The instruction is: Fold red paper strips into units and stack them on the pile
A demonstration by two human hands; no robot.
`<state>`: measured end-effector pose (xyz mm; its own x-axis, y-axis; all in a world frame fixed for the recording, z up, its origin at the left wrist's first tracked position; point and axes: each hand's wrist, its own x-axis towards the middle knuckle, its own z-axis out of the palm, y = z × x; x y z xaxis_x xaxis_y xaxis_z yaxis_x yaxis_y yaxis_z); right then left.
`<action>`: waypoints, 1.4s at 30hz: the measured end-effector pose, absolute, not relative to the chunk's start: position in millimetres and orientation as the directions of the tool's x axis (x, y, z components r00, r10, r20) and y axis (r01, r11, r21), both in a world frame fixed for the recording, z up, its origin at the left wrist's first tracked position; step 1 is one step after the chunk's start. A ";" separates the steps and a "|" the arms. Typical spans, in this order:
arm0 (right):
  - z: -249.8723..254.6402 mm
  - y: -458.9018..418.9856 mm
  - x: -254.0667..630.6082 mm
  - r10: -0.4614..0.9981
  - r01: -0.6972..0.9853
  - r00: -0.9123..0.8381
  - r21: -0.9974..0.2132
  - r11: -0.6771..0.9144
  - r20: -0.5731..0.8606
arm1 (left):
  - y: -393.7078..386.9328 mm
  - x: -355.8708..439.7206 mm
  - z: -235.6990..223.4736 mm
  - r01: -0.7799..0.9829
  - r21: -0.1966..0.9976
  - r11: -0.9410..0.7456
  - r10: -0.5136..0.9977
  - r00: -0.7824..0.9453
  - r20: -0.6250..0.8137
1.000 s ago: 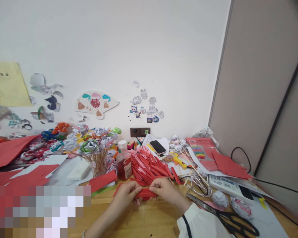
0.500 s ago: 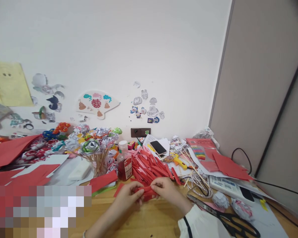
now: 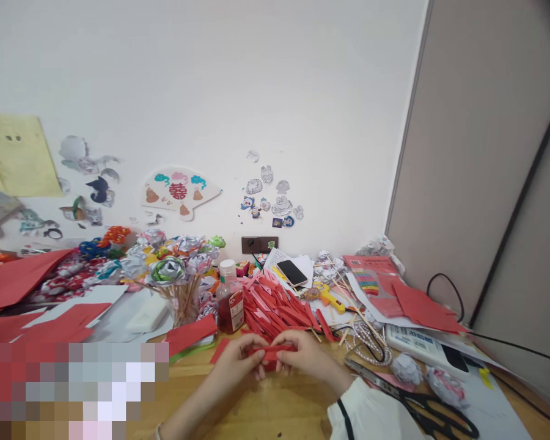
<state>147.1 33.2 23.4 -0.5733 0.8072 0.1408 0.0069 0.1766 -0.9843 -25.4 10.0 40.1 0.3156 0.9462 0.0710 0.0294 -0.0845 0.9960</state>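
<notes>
Between my two hands is a small folded piece of red paper (image 3: 271,355), held level just above the wooden table. My left hand (image 3: 241,357) pinches its left end between thumb and fingers. The right end is pinched by my right hand (image 3: 300,354), whose thumb lies along the near face. Right behind my hands lies a heap of folded red paper strips (image 3: 275,302). A glass bottle with a white cap (image 3: 230,299) stands to the left of that heap. My fingers hide part of the held paper.
Large black scissors (image 3: 421,403) lie by my right forearm, near crumpled paper balls (image 3: 407,370). A yellow glue gun (image 3: 330,298) and a phone (image 3: 292,273) lie behind the heap. Paper flowers (image 3: 167,269) on sticks stand at the left, with red sheets (image 3: 59,324) beside them.
My right hand has shifted slightly and its fingers have moved along the red paper, which shows more clearly now. My left hand stays in nearly the same place.
</notes>
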 end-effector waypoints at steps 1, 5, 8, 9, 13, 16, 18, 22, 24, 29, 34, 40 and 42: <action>24.3 33.6 147.6 0.809 -0.015 -0.568 -0.985 0.174 0.151 | 9.1 -25.4 42.4 0.000 0.996 -0.088 0.943 0.321 0.083; 26.9 35.2 149.2 0.805 -0.081 -0.564 -0.983 0.167 0.183 | 8.1 -25.6 51.0 -0.030 0.997 -0.072 0.943 0.323 0.078; 25.6 36.0 149.1 0.805 -0.080 -0.569 -0.985 0.152 0.170 | 10.6 -26.8 50.1 -0.022 0.999 -0.026 0.957 0.289 0.031; 24.4 36.2 148.8 0.809 -0.069 -0.565 -0.987 0.148 0.161 | 11.7 -27.4 48.3 -0.022 1.000 -0.007 0.962 0.272 0.012; 18.4 36.9 146.2 0.830 -0.008 -0.538 -0.986 0.167 0.145 | 15.4 -30.7 40.5 -0.035 0.997 0.068 0.976 0.208 -0.060; 17.5 35.3 145.0 0.842 0.012 -0.515 -0.981 0.195 0.161 | 16.6 -32.6 40.2 -0.027 0.996 0.086 0.976 0.200 -0.079; 19.6 33.3 145.3 0.844 0.034 -0.511 -0.976 0.213 0.166 | 16.5 -32.9 42.6 0.022 0.998 0.060 0.979 0.194 -0.064; 22.7 30.9 145.7 0.811 0.045 -0.556 -0.968 0.249 0.183 | 16.3 -31.8 46.0 0.127 0.990 -0.064 0.993 0.111 0.050; 20.4 31.9 144.5 0.810 0.016 -0.552 -0.969 0.247 0.197 | 16.5 -31.4 46.0 0.173 0.978 -0.116 0.991 0.090 0.101; 13.0 34.5 140.3 0.822 0.009 -0.537 -0.973 0.230 0.189 | 17.0 -30.8 44.8 0.216 0.965 -0.148 0.988 0.080 0.133; 16.0 32.7 137.3 0.813 0.017 -0.540 -0.963 0.268 0.216 | 18.3 -30.0 39.9 0.103 0.994 -0.034 0.978 0.207 0.012; 12.2 35.0 137.8 0.836 0.149 -0.511 -0.936 0.319 0.203 | 21.0 -30.2 33.2 0.065 0.998 0.026 0.977 0.207 -0.039; 12.0 34.9 139.0 0.845 0.199 -0.501 -0.926 0.320 0.184 | 21.2 -30.1 33.7 0.066 0.997 0.031 0.981 0.189 -0.043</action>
<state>139.0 34.9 12.0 -0.5012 0.8455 0.1845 0.1989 0.3200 -0.9263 -30.1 21.2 33.7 0.1886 0.9811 -0.0433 0.0658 0.0314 0.9973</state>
